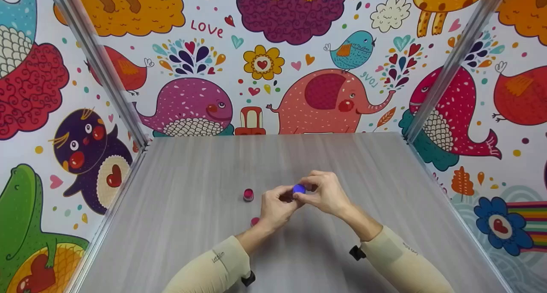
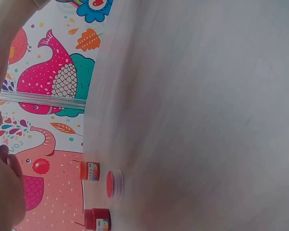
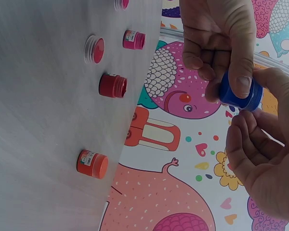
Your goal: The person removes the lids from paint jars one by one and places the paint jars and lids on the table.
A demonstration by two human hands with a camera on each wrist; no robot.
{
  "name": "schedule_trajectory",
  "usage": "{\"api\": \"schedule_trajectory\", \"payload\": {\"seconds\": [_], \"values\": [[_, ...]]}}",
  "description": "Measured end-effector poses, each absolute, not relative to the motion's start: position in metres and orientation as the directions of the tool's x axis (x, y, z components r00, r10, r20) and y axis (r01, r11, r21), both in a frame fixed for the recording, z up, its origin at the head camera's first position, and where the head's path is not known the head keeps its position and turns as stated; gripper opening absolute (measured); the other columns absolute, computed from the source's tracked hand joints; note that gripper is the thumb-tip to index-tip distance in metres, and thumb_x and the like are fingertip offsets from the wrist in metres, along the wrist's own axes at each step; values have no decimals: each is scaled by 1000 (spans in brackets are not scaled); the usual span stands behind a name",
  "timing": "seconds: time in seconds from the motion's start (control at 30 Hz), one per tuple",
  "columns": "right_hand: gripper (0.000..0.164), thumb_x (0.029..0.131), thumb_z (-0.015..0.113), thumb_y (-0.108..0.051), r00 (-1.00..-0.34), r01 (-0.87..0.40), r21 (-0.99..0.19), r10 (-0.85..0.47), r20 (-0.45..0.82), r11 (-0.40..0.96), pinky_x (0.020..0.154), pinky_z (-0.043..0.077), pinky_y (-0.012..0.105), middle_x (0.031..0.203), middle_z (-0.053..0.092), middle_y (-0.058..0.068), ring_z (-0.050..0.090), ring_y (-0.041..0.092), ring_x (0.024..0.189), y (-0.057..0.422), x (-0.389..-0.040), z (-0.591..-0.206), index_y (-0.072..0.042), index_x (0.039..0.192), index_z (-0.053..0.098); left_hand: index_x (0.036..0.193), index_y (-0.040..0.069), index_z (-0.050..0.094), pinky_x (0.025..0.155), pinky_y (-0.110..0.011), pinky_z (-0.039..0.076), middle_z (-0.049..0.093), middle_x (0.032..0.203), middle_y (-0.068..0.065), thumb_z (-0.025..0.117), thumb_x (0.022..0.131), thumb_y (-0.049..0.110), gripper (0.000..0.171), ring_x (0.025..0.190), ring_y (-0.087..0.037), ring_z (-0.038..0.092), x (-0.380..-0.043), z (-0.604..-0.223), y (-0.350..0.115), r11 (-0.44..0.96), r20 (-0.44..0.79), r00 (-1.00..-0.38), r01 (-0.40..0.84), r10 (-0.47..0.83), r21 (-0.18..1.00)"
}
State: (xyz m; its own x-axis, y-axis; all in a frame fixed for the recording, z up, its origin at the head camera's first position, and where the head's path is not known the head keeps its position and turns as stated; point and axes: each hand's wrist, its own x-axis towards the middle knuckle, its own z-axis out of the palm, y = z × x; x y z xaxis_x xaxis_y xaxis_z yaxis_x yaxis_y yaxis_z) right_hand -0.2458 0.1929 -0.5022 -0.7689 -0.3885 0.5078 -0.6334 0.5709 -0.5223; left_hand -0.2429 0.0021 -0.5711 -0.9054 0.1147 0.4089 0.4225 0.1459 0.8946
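My left hand [image 1: 278,207] grips a small blue paint jar [image 3: 235,91], its thumb along the side in the right wrist view. The fingers of my right hand [image 1: 328,192] pinch the rim at the jar's lid end; whether the blue lid [image 1: 298,189] is loose cannot be told. Both hands hold the jar above the table. To their left stands an open pink paint jar [image 1: 248,195], with a pink lid [image 1: 255,221] partly hidden by my left wrist. In the left wrist view, the left hand [image 2: 6,192] covers most of the jar.
An open red jar [image 3: 113,85], a red lid [image 3: 95,49] and an orange jar [image 3: 92,163] are on the grey table [image 1: 192,207]; my hands hide them in the head view. Patterned panels [image 1: 260,101] with metal posts [image 1: 102,66] border the table.
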Motion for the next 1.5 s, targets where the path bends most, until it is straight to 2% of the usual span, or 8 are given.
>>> {"api": "schedule_trajectory", "payload": {"seconds": [0.23,0.47,0.73,0.87,1.03,1.2,1.33,1.5], "values": [[21,88,98,-21,-750,-658,-507,-425,508,557,66,54,21,81,74,9,67,18,72,194,-248,-502,-7,99,87,112,10,89,78,-20,64,87,98,-9,98,87,14,27,83,-1,74,-241,-570,2,143,395,-911,409,118,901],[22,94,94,-23,-710,-704,-496,-505,491,508,66,60,26,88,77,8,70,20,75,199,-252,-506,-6,105,87,113,13,89,81,-30,68,86,99,-7,97,88,16,26,85,-2,74,-238,-573,-1,134,401,-905,419,144,898],[22,95,90,-13,-637,-757,-510,-633,439,408,83,70,38,105,82,6,78,18,94,206,-258,-506,-9,116,86,113,15,89,82,-39,70,85,98,-6,97,90,20,25,87,-5,74,-238,-578,-5,128,427,-884,454,191,882],[24,94,87,-8,-601,-778,-513,-666,442,361,84,70,38,108,81,6,77,19,95,207,-260,-505,-9,117,86,108,15,89,83,-37,70,85,96,-6,97,90,20,20,87,-7,75,-239,-578,-6,126,445,-872,475,206,871],[26,90,84,-4,-563,-806,-492,-684,464,330,83,69,34,105,79,7,76,20,92,207,-262,-506,-7,116,87,104,14,89,83,-26,67,84,91,-7,98,89,19,18,85,-4,75,-239,-578,-5,142,448,-868,481,214,865],[28,90,83,-4,-565,-808,-477,-683,463,346,83,68,33,105,78,6,74,19,92,206,-262,-506,-8,117,87,100,13,88,83,-26,67,84,90,-7,98,88,20,17,84,-7,76,-240,-577,-5,156,443,-871,478,213,865],[28,90,85,-7,-577,-804,-467,-672,464,368,83,68,32,105,77,6,74,18,91,204,-261,-506,-9,118,86,104,14,88,84,-29,68,86,93,-6,98,89,21,19,85,-9,77,-240,-578,-6,158,434,-877,467,205,870],[31,90,88,-11,-578,-809,-455,-643,502,372,82,70,37,109,80,6,76,18,93,203,-260,-508,-8,121,84,107,14,88,84,-34,70,86,94,-6,97,89,19,21,85,-7,76,-239,-575,-8,163,420,-887,451,195,877]]}}
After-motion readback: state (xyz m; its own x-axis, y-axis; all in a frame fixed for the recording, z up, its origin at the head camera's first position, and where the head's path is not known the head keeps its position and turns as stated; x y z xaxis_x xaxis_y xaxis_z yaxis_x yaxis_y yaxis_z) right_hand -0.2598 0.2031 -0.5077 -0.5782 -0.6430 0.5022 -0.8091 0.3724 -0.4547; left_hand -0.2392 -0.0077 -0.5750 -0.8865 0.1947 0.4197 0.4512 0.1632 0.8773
